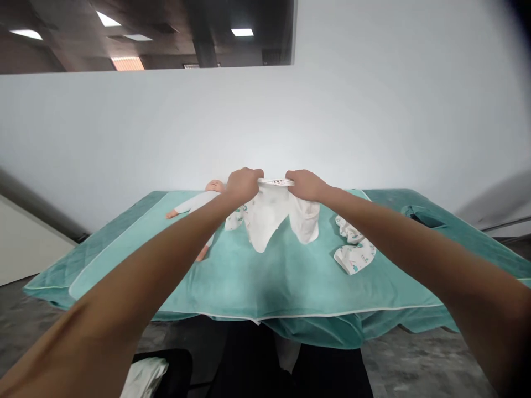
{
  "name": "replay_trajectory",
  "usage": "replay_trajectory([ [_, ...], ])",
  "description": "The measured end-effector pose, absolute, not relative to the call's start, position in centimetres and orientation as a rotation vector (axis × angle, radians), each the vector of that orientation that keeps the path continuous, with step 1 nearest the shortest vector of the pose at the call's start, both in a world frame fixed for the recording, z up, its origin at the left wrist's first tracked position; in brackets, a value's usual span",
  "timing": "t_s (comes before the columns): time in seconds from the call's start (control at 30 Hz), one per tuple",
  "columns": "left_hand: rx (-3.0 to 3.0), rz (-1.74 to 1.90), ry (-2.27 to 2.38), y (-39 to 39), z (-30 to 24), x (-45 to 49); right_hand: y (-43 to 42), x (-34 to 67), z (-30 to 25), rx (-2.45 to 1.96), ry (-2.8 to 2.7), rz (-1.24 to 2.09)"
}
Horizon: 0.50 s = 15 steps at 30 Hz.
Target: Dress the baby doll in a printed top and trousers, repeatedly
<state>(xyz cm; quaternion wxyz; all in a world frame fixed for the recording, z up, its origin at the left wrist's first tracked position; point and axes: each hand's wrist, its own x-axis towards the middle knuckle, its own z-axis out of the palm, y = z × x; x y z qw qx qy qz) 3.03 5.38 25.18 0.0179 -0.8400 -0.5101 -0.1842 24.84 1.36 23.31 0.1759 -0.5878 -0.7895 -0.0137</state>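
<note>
Both hands grip a small white baby garment above the teal-covered bed.
In the head view, the left hand and right hand are each closed on an end of the garment's narrow top edge, drawn nearly level between them; the cloth hangs below in two uneven, rounded flaps, mostly plain white, with a small green print showing at its left side. A baby doll in pale clothing lies beyond the left forearm, and a crumpled printed baby garment lies near the right forearm.
</note>
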Motion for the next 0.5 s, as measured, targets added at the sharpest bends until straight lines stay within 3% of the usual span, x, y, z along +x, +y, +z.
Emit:
replay_trajectory([
  [0.17, -2.619, -0.614, -1.560, 6.0, 25.2, 1.1, 0.3, 24.8, 24.1, -1.464, -2.228, 0.376],
  [0.37, -2.538, -0.310, -1.507, 6.9, 24.5, 0.7, 0.1, 25.2, 23.0, -1.839, -2.145, -0.087],
  [0.5, -2.644, -0.160, -1.593, 8.4, 23.3, -0.2, 1.2, 27.2, 20.7, -1.955, -2.077, -0.042],
])
